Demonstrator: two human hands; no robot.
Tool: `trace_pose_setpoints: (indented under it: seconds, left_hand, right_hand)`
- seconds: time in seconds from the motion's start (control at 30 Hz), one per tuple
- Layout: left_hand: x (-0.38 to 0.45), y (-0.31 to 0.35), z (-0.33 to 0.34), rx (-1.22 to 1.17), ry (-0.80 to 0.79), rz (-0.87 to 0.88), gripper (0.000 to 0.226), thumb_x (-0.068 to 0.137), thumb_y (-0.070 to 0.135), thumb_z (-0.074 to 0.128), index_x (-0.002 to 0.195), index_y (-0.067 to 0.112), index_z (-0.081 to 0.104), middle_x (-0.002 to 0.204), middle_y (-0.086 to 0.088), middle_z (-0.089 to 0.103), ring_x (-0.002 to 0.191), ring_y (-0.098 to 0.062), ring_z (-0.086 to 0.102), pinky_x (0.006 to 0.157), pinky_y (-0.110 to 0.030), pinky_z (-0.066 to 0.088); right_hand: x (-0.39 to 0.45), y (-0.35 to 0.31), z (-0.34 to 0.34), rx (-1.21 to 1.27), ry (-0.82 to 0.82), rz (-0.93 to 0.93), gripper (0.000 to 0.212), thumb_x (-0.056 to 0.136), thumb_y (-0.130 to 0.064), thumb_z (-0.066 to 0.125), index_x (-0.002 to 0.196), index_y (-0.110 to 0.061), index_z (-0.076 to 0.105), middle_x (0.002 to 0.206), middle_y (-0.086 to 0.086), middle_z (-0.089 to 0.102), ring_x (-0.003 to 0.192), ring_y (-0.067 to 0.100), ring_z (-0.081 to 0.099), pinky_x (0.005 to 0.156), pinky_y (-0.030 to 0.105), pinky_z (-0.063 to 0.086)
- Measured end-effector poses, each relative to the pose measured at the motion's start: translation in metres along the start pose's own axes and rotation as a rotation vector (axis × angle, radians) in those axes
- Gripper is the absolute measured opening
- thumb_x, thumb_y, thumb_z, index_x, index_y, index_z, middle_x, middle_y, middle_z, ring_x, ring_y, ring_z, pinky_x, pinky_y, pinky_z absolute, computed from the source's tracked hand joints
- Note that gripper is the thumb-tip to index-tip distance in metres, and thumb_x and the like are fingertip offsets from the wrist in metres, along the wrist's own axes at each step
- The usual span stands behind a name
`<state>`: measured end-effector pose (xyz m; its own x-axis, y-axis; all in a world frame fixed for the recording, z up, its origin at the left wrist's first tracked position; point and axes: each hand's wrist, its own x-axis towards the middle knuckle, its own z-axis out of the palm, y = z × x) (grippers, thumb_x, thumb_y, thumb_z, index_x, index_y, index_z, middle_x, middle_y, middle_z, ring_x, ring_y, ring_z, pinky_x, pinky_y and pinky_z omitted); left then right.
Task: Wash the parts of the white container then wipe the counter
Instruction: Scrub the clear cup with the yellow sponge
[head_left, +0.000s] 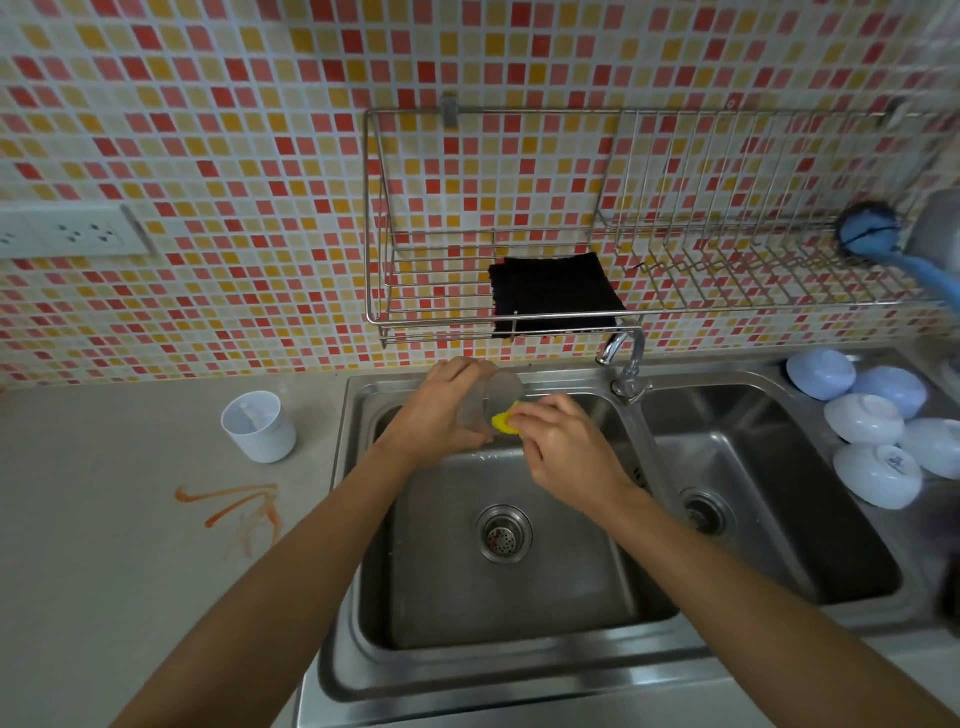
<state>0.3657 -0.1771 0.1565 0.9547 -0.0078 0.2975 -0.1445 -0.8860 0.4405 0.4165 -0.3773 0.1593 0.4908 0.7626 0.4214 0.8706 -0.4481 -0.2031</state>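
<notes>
Over the back of the left sink basin (519, 618) my left hand (441, 410) holds a translucent lid-like part (500, 392) of the container. My right hand (566, 441) presses a yellow sponge (503, 422) against that part. The white container cup (258, 426) stands upright on the grey counter (130, 545) left of the sink, with a white insert inside it. Orange smears (244, 512) streak the counter in front of the cup.
The faucet (626, 358) rises between the two basins. Several white and pale blue bowls (878, 431) lie upturned at the right of the sink. A wall-mounted wire rack (623, 218) holds a black cloth (553, 293) and a blue brush (867, 234). A socket strip (67, 231) sits on the tiled wall.
</notes>
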Motion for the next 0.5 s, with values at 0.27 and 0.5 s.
trace_pose_setpoints:
  seconds: [0.27, 0.5]
  left_hand:
    - [-0.008, -0.002, 0.001, 0.042, 0.0, -0.106, 0.085, 0.066, 0.037, 0.084, 0.138, 0.026, 0.04, 0.135, 0.006, 0.047, 0.121, -0.012, 0.043, 0.098, -0.029, 0.042]
    - [-0.015, -0.002, -0.008, 0.011, 0.0, -0.206, 0.086, 0.068, 0.04, 0.083, 0.139, 0.027, 0.037, 0.14, 0.006, 0.044, 0.126, -0.012, 0.042, 0.097, -0.029, 0.04]
  right_hand:
    - [-0.01, 0.003, -0.003, 0.16, -0.01, 0.153, 0.024, 0.086, -0.01, 0.061, 0.109, -0.012, 0.07, 0.109, -0.003, 0.069, 0.094, 0.017, 0.055, 0.083, 0.033, 0.052]
    - [-0.007, 0.003, -0.009, 0.196, 0.009, 0.243, 0.017, 0.085, -0.016, 0.068, 0.102, -0.013, 0.068, 0.117, -0.001, 0.061, 0.109, 0.016, 0.051, 0.094, 0.031, 0.046]
